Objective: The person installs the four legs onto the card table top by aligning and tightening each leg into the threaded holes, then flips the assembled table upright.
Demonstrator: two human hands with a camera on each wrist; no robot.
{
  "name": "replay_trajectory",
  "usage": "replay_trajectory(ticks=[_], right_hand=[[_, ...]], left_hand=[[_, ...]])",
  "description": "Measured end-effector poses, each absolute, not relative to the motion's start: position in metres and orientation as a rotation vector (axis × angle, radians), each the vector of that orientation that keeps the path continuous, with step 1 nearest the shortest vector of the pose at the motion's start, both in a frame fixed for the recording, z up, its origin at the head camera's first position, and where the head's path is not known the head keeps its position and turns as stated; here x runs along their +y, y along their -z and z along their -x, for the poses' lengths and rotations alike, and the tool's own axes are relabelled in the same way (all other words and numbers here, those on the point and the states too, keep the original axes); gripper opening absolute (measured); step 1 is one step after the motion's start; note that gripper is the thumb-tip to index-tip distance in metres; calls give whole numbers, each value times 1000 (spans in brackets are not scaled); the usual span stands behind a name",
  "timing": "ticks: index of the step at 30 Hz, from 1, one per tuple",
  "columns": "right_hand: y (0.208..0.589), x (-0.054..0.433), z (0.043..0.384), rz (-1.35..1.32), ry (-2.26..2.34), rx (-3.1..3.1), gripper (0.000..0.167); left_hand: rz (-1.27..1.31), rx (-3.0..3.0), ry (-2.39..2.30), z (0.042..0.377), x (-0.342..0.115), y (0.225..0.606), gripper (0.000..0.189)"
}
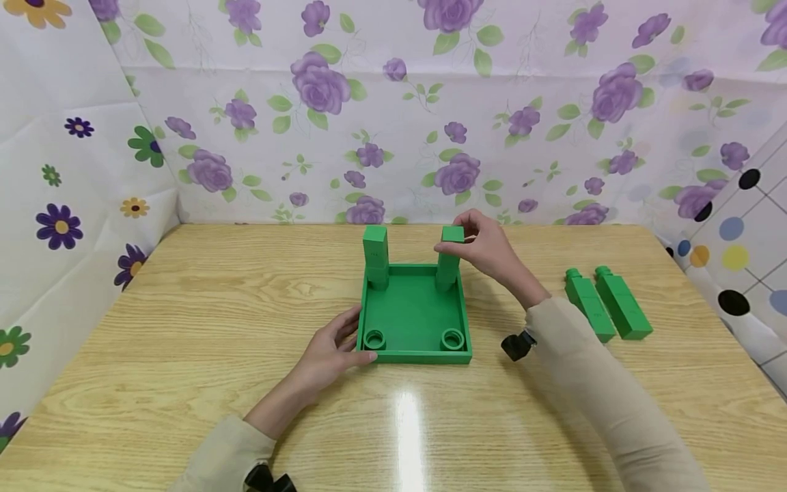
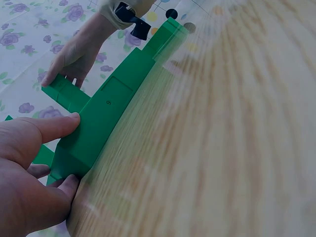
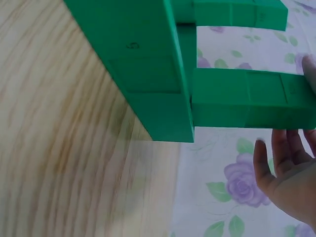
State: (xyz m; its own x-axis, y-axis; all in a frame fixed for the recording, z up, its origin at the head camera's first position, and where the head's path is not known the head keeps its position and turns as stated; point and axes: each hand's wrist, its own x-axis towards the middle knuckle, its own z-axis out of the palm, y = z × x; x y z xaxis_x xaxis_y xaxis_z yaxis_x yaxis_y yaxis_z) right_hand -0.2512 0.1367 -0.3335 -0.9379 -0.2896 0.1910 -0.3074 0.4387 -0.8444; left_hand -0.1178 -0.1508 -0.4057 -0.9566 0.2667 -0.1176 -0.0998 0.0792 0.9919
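Note:
A green square plastic tabletop [image 1: 415, 314] with a raised rim lies underside up on the wooden table. From its far left corner rises one green square leg [image 1: 376, 254]; a second leg [image 1: 448, 270] stands in the far right corner. Round sockets [image 1: 452, 339] show at both near corners. My left hand [image 1: 328, 345] grips the near left corner, thumb on the front rim and fingers along the left side. Around the top of the far right leg, my right hand [image 1: 488, 247] pinches with thumb and fingers. The joint at that leg's base is hidden inside the rim.
Two more green legs [image 1: 622, 304] lie side by side at the right, their round ends pointing away. Flowered cloth [image 1: 369, 137] hangs behind the wooden table [image 1: 246, 287] and along its sides. A black wrist camera [image 1: 518, 345] sits at the right cuff.

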Motion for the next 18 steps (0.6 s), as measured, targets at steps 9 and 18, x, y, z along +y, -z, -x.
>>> replay_trajectory(ticks=[9, 18], right_hand=[[331, 150, 253, -700, -1685, -2695, 59], [321, 172, 268, -943, -2061, -2685, 60]], left_hand=[[-167, 2082, -1961, 118, -151, 406, 85], [-152, 2087, -1958, 117, -151, 405, 85]])
